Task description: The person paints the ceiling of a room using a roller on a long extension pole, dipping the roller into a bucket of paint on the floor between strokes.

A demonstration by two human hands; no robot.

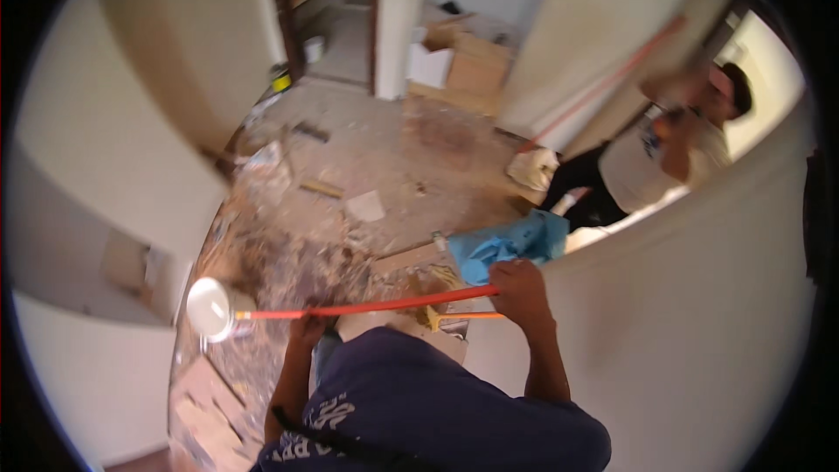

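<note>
A long orange-red pole (393,304) runs level across the front of my body. My right hand (517,288) is wrapped round its right end. Lower down, my left hand (306,329) grips the pole nearer its left end, its fingers partly hidden and blurred. The pale tip of the pole overlaps the rim of a white bucket (210,308) in the picture; whether they touch I cannot tell. Beyond my right hand lies a blue plastic sheet or bag (507,240). A yellow-headed tool with an orange handle (434,318) lies below the pole.
Debris-strewn floor (384,157) holds a white sheet (365,206), a wood piece (322,187) and boards (210,385). Another person (651,162) stands at the right doorway, near a leaning red pole (603,83). Cardboard boxes (476,65) sit at the back; a wall (682,315) closes in on the right.
</note>
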